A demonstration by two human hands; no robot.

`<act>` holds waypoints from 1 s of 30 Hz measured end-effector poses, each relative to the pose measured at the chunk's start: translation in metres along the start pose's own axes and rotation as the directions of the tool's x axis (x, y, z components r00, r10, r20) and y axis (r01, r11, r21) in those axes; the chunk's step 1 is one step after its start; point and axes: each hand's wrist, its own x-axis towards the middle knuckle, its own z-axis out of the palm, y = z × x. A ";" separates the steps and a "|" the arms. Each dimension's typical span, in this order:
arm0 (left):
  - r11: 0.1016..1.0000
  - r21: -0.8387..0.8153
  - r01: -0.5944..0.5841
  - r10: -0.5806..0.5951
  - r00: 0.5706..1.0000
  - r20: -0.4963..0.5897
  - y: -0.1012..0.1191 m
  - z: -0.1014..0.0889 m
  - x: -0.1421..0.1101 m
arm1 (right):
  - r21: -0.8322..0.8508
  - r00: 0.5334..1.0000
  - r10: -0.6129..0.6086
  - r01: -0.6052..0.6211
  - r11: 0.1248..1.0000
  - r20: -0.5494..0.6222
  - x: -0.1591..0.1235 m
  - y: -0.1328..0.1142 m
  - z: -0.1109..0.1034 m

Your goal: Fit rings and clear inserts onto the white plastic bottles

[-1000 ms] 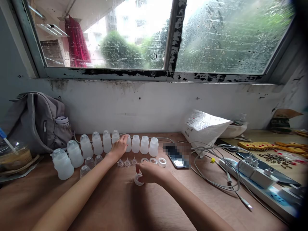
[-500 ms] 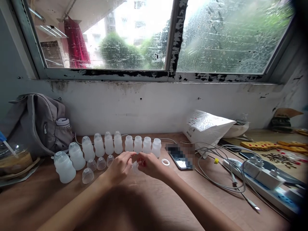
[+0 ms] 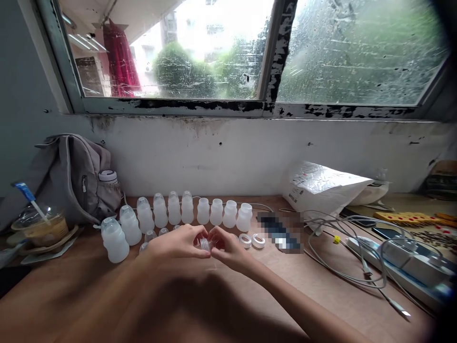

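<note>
6 capped bottles [image 3: 114, 242] vs 4 open bottles [image 3: 216, 213] in row at back of table [image 3: 228, 300], so looks approx. 6/10 done, 4 left. L hand [image 3: 185, 241]: thumb + fingers pinched on small clear ribbed piece [image 3: 204, 244]; R hand [image 3: 228, 247]: fingers curled in, gripping its other side. Piece sits btwn hands, in front of open bottles. Loose clear caps [image 3: 150, 235] partly hidden behind L hand; 2 white rings [image 3: 259, 246] near R hand.

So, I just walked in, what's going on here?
A person holds a small clear part between the left hand and right hand, just above the table. Behind, six bottles with clear caps stand left of four uncapped bottles. White rings lie beside the right hand.
</note>
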 end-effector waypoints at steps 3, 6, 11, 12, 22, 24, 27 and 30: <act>0.981 0.171 0.093 -0.078 0.993 -0.093 -0.009 -0.012 -0.010 | -0.129 0.999 0.010 -0.003 0.992 0.048 -0.004 0.004 0.013; 0.959 0.235 0.157 -0.111 0.974 -0.196 -0.023 -0.024 -0.017 | -0.298 0.995 0.038 -0.010 0.954 0.090 -0.006 0.010 0.025; 0.951 0.247 0.187 -0.109 0.948 -0.299 -0.037 -0.034 -0.021 | -0.487 0.997 0.027 0.010 0.873 0.069 0.000 0.015 0.045; 0.950 0.246 0.193 -0.113 0.946 -0.305 -0.037 -0.034 -0.021 | -0.500 0.998 0.014 0.017 0.866 0.058 0.002 0.016 0.048; 0.968 0.215 0.133 -0.079 0.967 -0.241 -0.020 -0.017 -0.016 | -0.344 0.986 -0.028 -0.031 0.938 -0.166 0.007 0.004 0.042; 0.974 0.205 0.094 -0.040 0.966 -0.254 -0.014 -0.009 -0.010 | -0.273 0.969 -0.033 -0.036 0.961 -0.243 0.006 -0.008 0.033; 0.981 0.187 0.050 0.013 0.947 -0.322 -0.001 0.001 -0.003 | -0.214 0.977 0.005 -0.052 0.975 -0.212 0.008 -0.024 0.019; 0.979 0.202 0.012 0.069 0.918 -0.390 0.007 0.007 0.000 | -0.159 0.991 0.093 -0.107 0.981 -0.098 0.012 -0.031 0.003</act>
